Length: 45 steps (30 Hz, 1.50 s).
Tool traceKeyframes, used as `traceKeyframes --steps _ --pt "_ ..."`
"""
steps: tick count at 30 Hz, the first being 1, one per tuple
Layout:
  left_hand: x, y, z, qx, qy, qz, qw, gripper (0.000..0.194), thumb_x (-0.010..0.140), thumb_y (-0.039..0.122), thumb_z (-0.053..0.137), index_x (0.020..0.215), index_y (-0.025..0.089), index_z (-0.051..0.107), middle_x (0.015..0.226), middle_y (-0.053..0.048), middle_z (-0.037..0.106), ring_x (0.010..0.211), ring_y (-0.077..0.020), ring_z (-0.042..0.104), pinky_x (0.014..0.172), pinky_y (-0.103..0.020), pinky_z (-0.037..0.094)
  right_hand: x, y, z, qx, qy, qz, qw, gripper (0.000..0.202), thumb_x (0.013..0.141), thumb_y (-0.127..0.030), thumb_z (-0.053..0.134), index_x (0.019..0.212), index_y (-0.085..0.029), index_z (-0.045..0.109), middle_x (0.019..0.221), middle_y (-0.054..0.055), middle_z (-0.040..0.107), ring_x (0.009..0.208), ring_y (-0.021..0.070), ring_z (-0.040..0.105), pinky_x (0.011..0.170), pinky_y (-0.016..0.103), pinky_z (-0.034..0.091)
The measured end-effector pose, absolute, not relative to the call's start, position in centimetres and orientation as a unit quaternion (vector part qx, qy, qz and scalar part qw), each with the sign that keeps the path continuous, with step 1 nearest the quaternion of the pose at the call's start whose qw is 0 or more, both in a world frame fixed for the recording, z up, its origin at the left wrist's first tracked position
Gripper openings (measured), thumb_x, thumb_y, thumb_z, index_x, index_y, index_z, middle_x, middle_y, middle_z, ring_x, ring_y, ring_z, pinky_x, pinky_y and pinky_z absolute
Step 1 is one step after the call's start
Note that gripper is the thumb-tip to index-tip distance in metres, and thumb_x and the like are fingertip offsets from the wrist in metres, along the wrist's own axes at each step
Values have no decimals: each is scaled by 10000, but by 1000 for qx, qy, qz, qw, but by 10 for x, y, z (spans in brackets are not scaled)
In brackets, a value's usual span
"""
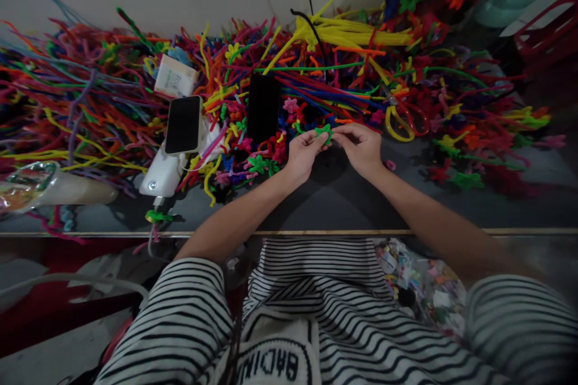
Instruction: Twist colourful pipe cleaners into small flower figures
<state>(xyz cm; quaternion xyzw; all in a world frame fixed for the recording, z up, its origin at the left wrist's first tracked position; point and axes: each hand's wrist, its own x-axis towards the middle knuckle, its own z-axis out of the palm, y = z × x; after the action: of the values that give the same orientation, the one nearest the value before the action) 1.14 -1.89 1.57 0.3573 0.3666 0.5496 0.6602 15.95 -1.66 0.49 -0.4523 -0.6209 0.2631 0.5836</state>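
Between my two hands is a small green pipe-cleaner flower [324,132], held over the front part of the dark table. My left hand [303,153] pinches it from the left with thumb and fingers. From the other side, the thumb and forefinger of my right hand [361,147] close on its right edge. Just beyond my hands lie a pink pipe-cleaner flower [291,106] and a black phone [263,108]. Several small coloured pieces, among them a green flower [258,163], sit left of my left hand. A small pink ring [389,165] lies beside my right wrist.
Heaps of coloured pipe cleaners [112,102] cover the table's back. Yellow-and-red-handled scissors [404,120] lie right of my hands. At left are a second phone [183,124], a white power bank [160,174] with a cable, and a plastic cup [54,186] on its side near the edge.
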Motion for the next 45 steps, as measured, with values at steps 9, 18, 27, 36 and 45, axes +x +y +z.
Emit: traceKeyframes --steps 9,18,27,36,45 --pt "13 -22 20 346 389 551 651 237 715 275 853 660 153 657 636 36 636 603 -49 578 641 -193 487 156 -19 10 -462 -625 263 572 147 843 -367 730 805 -227 755 851 35 761 768 195 720 724 377 625" --pt "12 -20 17 395 402 545 621 282 734 361 835 668 152 657 605 32 619 571 -59 565 561 -200 421 157 -21 10 -448 -645 241 571 149 860 -350 697 804 -217 734 808 28 743 724 178 694 681 344 588" --pt "-2 -14 24 468 416 458 631 390 661 504 856 642 165 666 523 41 535 468 -49 439 433 -199 284 168 -12 10 -450 -594 333 578 324 782 -520 748 860 -206 734 824 38 748 652 147 668 568 280 572" --pt "-5 -13 25 441 441 466 627 227 682 306 842 729 177 661 514 61 539 435 -44 431 458 -204 279 173 -16 9 -445 -601 328 577 337 851 -544 680 919 -214 667 926 45 746 612 103 633 448 202 446" --pt "-4 -15 28 456 409 461 642 194 684 248 834 788 156 698 559 36 611 471 -60 520 452 -202 303 180 -21 18 -422 -756 148 477 150 899 -360 665 895 -253 769 877 33 782 698 176 690 646 322 549"
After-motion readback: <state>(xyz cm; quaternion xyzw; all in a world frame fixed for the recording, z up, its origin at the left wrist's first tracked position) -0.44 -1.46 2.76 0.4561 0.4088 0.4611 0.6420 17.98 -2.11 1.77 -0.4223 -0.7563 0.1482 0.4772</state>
